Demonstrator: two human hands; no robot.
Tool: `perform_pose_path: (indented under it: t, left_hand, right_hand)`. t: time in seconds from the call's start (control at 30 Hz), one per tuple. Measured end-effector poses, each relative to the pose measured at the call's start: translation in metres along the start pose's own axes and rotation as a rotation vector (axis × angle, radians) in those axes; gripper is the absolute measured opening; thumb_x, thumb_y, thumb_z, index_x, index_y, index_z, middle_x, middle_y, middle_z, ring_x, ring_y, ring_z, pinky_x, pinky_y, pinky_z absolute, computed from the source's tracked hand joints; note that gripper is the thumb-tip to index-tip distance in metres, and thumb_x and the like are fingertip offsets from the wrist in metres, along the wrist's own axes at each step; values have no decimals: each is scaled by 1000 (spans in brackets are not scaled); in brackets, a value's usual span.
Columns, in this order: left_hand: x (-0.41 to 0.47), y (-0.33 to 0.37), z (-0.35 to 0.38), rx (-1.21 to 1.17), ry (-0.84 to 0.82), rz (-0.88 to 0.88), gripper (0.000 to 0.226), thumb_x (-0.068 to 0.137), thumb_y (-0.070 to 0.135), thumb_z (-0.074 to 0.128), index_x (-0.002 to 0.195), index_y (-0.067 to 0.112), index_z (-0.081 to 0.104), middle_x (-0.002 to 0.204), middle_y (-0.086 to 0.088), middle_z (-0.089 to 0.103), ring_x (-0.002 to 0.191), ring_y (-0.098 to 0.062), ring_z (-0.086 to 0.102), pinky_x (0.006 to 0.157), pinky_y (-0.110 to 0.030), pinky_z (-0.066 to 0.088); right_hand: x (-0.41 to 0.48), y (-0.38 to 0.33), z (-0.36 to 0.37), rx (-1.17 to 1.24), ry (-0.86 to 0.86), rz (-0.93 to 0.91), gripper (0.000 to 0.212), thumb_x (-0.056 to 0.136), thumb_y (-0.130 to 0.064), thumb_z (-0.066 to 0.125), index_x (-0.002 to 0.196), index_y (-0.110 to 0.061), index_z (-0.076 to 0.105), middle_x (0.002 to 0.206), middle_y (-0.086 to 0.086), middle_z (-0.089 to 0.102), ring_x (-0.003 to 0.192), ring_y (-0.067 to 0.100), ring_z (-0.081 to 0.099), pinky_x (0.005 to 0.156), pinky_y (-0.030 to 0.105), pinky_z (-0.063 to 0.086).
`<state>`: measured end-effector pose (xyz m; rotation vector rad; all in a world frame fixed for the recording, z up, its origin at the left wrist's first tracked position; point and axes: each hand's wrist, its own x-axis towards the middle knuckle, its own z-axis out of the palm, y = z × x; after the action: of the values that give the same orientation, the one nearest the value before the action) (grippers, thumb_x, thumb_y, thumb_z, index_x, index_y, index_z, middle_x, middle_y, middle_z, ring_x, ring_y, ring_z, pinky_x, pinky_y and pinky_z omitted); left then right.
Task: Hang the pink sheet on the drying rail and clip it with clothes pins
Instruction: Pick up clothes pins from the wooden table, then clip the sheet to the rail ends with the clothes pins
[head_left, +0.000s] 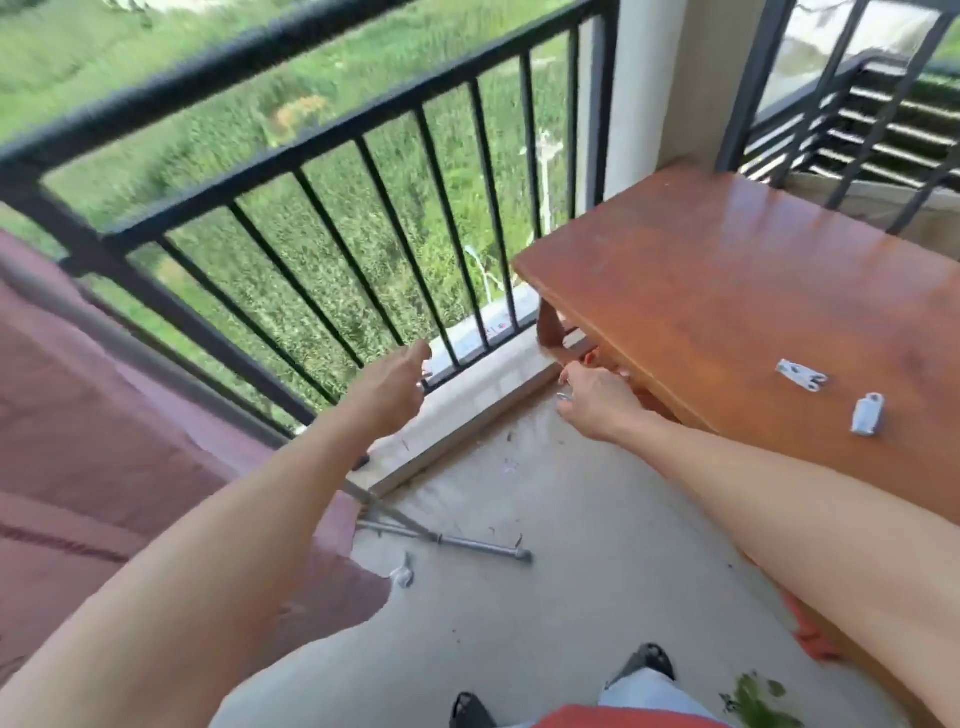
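The pink sheet (104, 426) hangs over the drying rail (67, 306) at the left, and its lower edge reaches the floor. Two white clothes pins lie on the wooden table: one (801, 375) further back, the other (867, 414) nearer. My left hand (395, 387) is stretched toward the balcony railing with its fingers loosely curled and nothing in it. My right hand (595, 397) is at the table's front left edge, its back to the camera. Its fingertips are hidden against the table edge.
A black metal balcony railing (291, 171) runs across the back, above a low concrete kerb (483, 384). The drying rack's metal legs (452, 540) lie on the concrete floor. The brown wooden table (727, 291) fills the right side. My feet (644, 662) show at the bottom.
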<state>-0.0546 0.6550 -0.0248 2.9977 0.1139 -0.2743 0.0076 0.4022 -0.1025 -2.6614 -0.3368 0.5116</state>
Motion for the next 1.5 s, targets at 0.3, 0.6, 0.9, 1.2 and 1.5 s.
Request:
perform_pose_path:
  t: [0.3,0.6,0.9,1.2,1.5]
  left_hand:
    - [-124,-162,-133,135,345,-67,17,83,4,52,99,11,49,82,-4,55,67,-21,51,50,-27,32]
    - [-186,-226,-241,353,872,-1,19,92,20,60,107,8,61,118,-8,55,94,-25,60,70,-32,41]
    - [-158,-239,-290,251,741,-108,36,91,47,61,122,30,63,112,-2,67,107,-24,54,78,-33,32]
    - [-119,-216,-324,36,374,-162,25,86,46,65,101,27,69,97,4,63,85,-15,56,60,-25,37]
    - [-101,-215,-335,-174,388,-131,8,85,22,72,84,15,72,78,2,62,74,-14,55,66,-31,49]
  right_hand:
    - [-14,-220,55,-52,15,-181,32,84,-22,52,116,-19,58,117,10,64,107,31,60,84,36,48]
    - [-19,-385,6,450,69,-493,21,91,-23,66,108,-10,66,106,4,67,88,16,63,77,29,55]
    - [-25,-449,-51,1024,-50,-656,36,93,-47,56,100,-15,70,105,4,71,65,9,57,44,22,37]
    - [1,-444,-73,924,-31,-806,9,89,-18,69,81,-15,67,84,1,65,64,-2,59,51,12,44]
    - [35,-458,-69,998,-586,-732,34,89,-29,69,119,-18,62,109,0,68,90,13,60,49,18,39]
